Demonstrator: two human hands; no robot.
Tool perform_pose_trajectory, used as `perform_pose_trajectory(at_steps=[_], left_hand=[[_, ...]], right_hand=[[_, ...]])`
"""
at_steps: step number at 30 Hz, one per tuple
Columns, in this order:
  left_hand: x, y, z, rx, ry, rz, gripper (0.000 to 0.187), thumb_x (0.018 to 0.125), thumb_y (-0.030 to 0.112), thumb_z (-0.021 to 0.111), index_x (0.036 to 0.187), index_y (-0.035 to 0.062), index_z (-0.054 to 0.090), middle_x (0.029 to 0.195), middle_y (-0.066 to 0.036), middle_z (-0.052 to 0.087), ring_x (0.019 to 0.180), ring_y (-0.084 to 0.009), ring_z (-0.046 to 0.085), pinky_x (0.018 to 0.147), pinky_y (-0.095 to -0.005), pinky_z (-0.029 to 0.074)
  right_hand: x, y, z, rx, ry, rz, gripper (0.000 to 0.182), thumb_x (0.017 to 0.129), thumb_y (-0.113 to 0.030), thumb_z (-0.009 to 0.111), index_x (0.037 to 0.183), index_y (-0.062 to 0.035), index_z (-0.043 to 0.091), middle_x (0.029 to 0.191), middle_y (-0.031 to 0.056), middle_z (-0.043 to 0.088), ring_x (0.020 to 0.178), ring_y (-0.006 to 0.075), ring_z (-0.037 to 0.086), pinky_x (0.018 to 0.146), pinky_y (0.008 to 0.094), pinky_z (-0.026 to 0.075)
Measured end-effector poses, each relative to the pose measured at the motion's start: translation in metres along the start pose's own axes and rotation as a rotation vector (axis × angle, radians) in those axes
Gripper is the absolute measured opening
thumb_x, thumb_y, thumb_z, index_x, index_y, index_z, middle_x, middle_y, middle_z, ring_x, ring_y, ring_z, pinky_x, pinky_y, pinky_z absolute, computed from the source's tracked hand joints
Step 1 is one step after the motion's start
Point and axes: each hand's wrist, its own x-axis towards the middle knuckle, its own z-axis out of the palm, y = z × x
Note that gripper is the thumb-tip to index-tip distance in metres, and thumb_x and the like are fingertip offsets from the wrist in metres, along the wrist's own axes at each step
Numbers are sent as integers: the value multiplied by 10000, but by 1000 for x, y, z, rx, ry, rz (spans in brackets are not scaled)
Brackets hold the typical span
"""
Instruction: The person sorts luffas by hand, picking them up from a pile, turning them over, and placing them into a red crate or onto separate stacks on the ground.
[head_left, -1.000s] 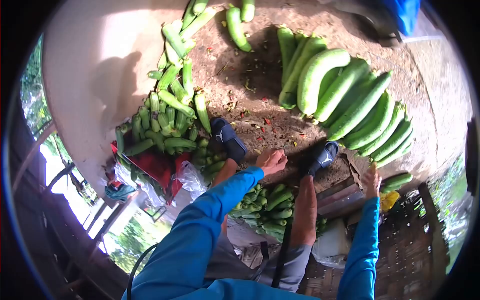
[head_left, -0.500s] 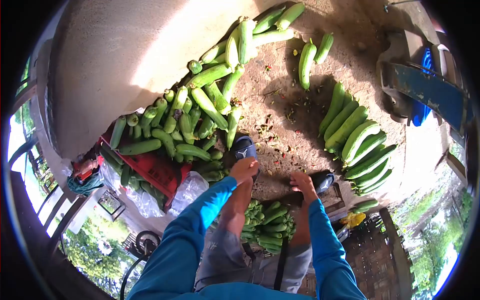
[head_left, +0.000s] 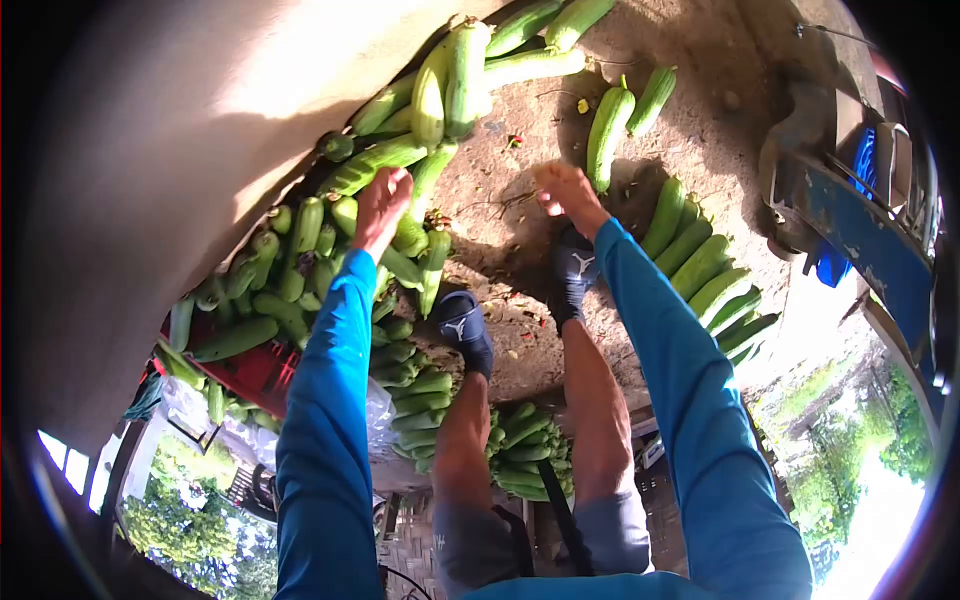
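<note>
Reaching step: left hand (head_left: 382,205), fingers spread, touches the piled gourds (head_left: 400,160); right hand (head_left: 565,192) hovers empty; next, closing on one.

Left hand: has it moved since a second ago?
Yes. The left hand went from beside the left sandal forward onto the gourd pile by the wall.

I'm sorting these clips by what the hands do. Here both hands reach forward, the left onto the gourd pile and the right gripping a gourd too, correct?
Not quite. In the head view the right hand is empty, spread over bare ground; the nearest gourd lies apart from it. The left hand does reach onto the gourd pile.
</note>
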Motion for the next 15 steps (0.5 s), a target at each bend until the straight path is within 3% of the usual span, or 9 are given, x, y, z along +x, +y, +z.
perform_pose_trajectory(at_steps=[1, 3, 5, 7, 9, 11, 13, 14, 15], left_hand=[[25, -7, 5, 84, -25, -19, 205, 862, 154, 637, 1044, 74, 588, 837, -94, 659, 727, -186, 606, 684, -349, 494], [73, -19, 29, 70, 123, 279, 365, 866, 195, 645, 1131, -35, 545, 923, -181, 654, 799, -197, 626, 726, -340, 504], [81, 50, 37, -74, 45, -72, 513, 856, 235, 639, 1218, -91, 476, 1038, -255, 633, 923, -314, 636, 809, -385, 503], [128, 23, 46, 271, 13, -74, 601, 828, 336, 656, 1227, -78, 481, 1067, -271, 632, 934, -343, 645, 828, -388, 504], [118, 40, 55, 284, 56, -124, 635, 814, 383, 657, 1216, -80, 491, 1086, -282, 625, 950, -350, 644, 838, -389, 502], [120, 28, 61, 296, 100, -166, 671, 801, 430, 658, 1204, -82, 502, 1104, -293, 617, 966, -357, 642, 848, -390, 501], [123, 3, 66, 132, 161, 121, 633, 801, 442, 656, 1138, -82, 546, 1040, -289, 637, 927, -364, 650, 818, -399, 504], [118, 3, 64, 137, 160, 108, 633, 801, 442, 656, 1138, -82, 546, 1040, -289, 637, 927, -364, 650, 818, -399, 504], [114, 5, 64, 94, 76, -33, 614, 802, 451, 655, 1093, -83, 566, 990, -278, 650, 898, -363, 655, 799, -404, 505]], right_hand=[[27, -6, -9, -130, 53, -28, 391, 856, -439, 624, 891, -56, 689, 675, 36, 622, 636, 145, 606, 548, 308, 508], [81, -20, -19, 206, -64, 176, 416, 872, -438, 634, 1011, -46, 636, 844, 27, 584, 722, 134, 586, 596, 289, 499], [85, -55, -13, 441, -64, 5, 607, 842, -530, 631, 1118, 9, 588, 934, 98, 591, 757, 213, 617, 649, 354, 514], [112, -82, -1, 475, -69, 92, 741, 829, -609, 600, 1198, 28, 523, 1021, 155, 579, 810, 273, 633, 697, 409, 514], [121, -97, 12, 581, -87, 147, 793, 835, -638, 568, 1230, 44, 483, 1039, 170, 571, 842, 297, 636, 696, 429, 516], [142, -89, 18, 589, -111, 210, 759, 821, -646, 584, 1206, 4, 519, 1016, 145, 586, 817, 275, 631, 683, 413, 516], [156, -71, 26, 621, -155, 198, 839, 822, -750, 486, 1447, -213, 331, 1035, 136, 612, 777, 237, 586, 751, 391, 533], [157, -61, 24, 658, -181, 159, 710, 852, -708, 489, 1336, -189, 469, 1043, 112, 616, 822, 232, 589, 697, 345, 521], [150, -45, 22, 675, -225, 6, 627, 902, -633, 484, 1356, -202, 448, 980, 92, 618, 745, 189, 569, 670, 329, 518]])
